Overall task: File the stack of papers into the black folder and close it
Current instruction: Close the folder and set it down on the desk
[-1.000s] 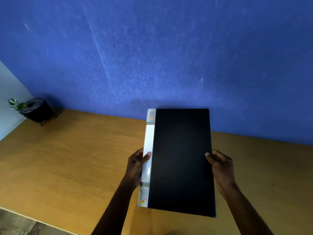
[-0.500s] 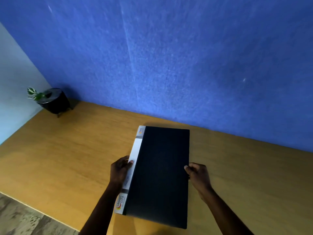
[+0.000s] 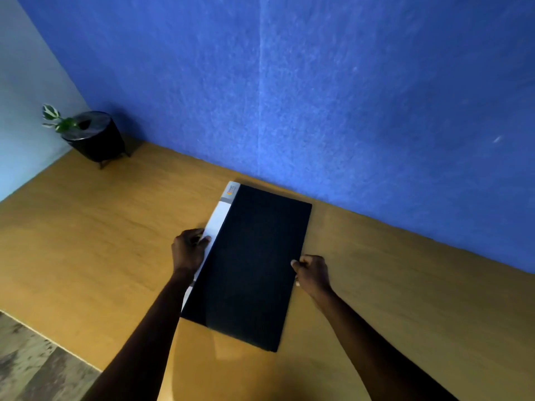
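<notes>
Black folder (image 3: 249, 264) closed on table (image 3: 86, 227), left hand (image 3: 188, 250) and right hand (image 3: 314, 272) gripping its sides

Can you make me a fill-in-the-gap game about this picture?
1. The black folder is ____, not open.
2. The left hand touches the folder's ____ spine.
3. The plant pot stands in the table's far ____ corner.
4. The wall behind the wooden table is ____.

Answers: closed, white, left, blue

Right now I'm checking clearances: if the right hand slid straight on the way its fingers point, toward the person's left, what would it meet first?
The right hand already touches the black folder at its right edge, so it would meet the folder first. Beyond it, the left hand sits at the white spine.
</notes>
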The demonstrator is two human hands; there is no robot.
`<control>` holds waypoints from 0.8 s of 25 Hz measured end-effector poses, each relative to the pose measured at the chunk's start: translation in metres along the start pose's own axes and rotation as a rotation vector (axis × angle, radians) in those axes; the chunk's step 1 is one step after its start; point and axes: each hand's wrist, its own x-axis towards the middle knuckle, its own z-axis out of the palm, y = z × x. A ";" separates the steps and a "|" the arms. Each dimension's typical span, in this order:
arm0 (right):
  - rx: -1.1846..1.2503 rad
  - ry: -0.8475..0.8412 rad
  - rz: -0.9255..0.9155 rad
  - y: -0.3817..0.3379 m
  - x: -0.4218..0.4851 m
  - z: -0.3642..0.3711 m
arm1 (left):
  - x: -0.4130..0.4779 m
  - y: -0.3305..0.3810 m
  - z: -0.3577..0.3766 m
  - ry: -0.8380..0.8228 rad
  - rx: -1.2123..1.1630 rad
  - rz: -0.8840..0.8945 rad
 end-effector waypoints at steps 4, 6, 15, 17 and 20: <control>-0.080 0.029 0.020 -0.010 0.008 0.014 | 0.008 0.001 -0.001 -0.009 0.103 0.063; -0.103 0.043 0.048 -0.011 0.010 0.019 | 0.008 0.004 -0.001 -0.024 0.079 0.052; -0.430 -0.066 0.044 -0.020 0.023 0.014 | 0.012 0.005 -0.001 -0.064 0.252 0.196; -0.569 -0.098 0.008 -0.025 0.024 0.011 | 0.011 0.005 -0.003 -0.070 0.259 0.209; -0.730 -0.097 -0.055 -0.029 0.023 0.006 | 0.013 0.007 -0.004 -0.087 0.253 0.179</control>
